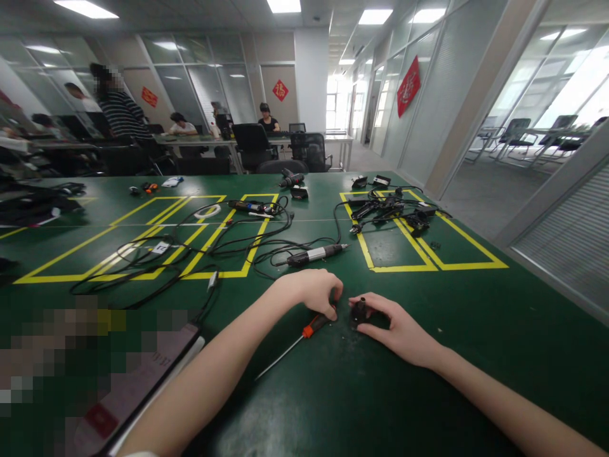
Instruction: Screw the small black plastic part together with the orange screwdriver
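An orange and black screwdriver (310, 329) lies slantwise on the green table, its shaft toward the lower left. The fingers of my left hand (320, 293) are closed round the end of its handle. Just to the right, my right hand (391, 326) pinches a small black part (359, 311) between thumb and fingers, at the tabletop. The two hands are a short gap apart. Beyond them lies a silver and black electric screwdriver (316, 255) with a cable.
Tangled black cables (228, 244) spread over the left and middle of the table (428, 393). Black parts (385, 206) lie in the yellow-taped area at the right. A tablet (143, 374) is near my left forearm. A power drill (291, 179) sits at the back; people are farther off.
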Motion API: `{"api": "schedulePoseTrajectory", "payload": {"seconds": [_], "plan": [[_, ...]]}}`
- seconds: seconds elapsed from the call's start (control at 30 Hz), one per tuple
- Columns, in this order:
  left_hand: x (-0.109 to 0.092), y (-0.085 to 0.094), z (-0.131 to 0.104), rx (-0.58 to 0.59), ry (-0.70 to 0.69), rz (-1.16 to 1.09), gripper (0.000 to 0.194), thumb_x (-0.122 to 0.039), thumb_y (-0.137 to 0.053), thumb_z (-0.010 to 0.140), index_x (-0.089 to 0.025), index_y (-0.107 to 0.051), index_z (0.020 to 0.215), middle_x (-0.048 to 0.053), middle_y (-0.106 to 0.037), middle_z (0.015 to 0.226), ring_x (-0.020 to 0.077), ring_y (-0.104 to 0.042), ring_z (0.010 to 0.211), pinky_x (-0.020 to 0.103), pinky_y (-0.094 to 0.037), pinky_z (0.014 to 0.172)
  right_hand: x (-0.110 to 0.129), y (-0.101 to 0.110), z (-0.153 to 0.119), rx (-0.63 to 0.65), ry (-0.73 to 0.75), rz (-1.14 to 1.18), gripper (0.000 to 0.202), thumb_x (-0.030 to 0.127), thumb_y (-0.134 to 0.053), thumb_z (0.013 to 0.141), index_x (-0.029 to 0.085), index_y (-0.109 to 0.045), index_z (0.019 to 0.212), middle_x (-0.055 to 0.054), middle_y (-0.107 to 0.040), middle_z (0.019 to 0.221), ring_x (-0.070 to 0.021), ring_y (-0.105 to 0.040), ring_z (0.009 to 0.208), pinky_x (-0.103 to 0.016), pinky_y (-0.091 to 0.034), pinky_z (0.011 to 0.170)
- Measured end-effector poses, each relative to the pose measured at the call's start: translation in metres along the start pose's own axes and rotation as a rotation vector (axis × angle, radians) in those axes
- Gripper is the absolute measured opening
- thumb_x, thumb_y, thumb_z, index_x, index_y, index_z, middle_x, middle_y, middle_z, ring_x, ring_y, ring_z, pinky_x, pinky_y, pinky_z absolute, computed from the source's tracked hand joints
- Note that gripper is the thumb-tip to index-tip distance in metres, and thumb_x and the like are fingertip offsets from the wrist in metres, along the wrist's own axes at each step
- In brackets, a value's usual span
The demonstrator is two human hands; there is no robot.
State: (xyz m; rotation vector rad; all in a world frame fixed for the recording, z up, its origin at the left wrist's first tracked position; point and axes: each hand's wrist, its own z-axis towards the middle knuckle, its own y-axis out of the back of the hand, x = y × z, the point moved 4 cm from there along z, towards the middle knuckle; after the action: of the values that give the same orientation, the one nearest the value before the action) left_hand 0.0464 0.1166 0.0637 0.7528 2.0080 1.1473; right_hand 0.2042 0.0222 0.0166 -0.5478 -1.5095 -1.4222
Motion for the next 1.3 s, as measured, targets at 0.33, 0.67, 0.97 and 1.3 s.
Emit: {"api": "schedulePoseTrajectory", "payload": {"seconds": [0.33, 0.67, 0.97, 1.3], "plan": [[0.003, 0.047, -0.053, 0.004, -0.164, -0.436, 0.025, -0.03, -0.072, 0.08, -0.016, -0.071, 0.101, 0.003, -0.073, 0.078, 0.0149, -0.068, 0.07, 0.021, -0.05, 0.062, -0.007, -0.003, -0.002, 0.02, 0.003, 0.215, 0.026, 0.024, -0.064, 0.092, 0.021, -0.066, 0.118, -0.006, -0.066, 0.117, -0.0221, -0.066, 0.11, -0.042, -0.052, 0.106], [-0.032, 0.102, -0.121, -0.909, -0.472, -0.499, 0.024, -0.032, -0.077, 0.081, -0.02, -0.076, 0.102, 0.007, -0.071, 0.093, 0.0156, -0.068, 0.079, 0.025, -0.057, 0.069, -0.003, -0.003, -0.001, 0.022, -0.024, 0.209, 0.02, 0.026, -0.065, 0.092, 0.02, -0.066, 0.112, -0.006, -0.066, 0.114, -0.022, -0.066, 0.109, -0.041, -0.053, 0.105], [-0.056, 0.089, -0.099, -0.888, -0.502, -0.321, 0.023, -0.022, -0.07, 0.087, -0.022, -0.075, 0.11, 0.007, -0.071, 0.098, 0.0145, -0.066, 0.083, 0.022, -0.052, 0.066, -0.007, -0.005, -0.001, -0.007, -0.033, 0.2, 0.022, 0.028, -0.066, 0.091, 0.021, -0.066, 0.112, -0.006, -0.067, 0.114, -0.0218, -0.067, 0.107, -0.04, -0.053, 0.104], [-0.061, 0.083, -0.091, -0.852, -0.485, -0.362, 0.022, -0.019, -0.07, 0.087, -0.021, -0.075, 0.108, 0.007, -0.07, 0.096, 0.0143, -0.066, 0.081, 0.023, -0.05, 0.065, -0.01, -0.006, -0.002, -0.003, -0.009, 0.234, 0.024, 0.027, -0.066, 0.091, 0.021, -0.066, 0.114, -0.006, -0.067, 0.117, -0.0216, -0.067, 0.107, -0.04, -0.053, 0.104]]}}
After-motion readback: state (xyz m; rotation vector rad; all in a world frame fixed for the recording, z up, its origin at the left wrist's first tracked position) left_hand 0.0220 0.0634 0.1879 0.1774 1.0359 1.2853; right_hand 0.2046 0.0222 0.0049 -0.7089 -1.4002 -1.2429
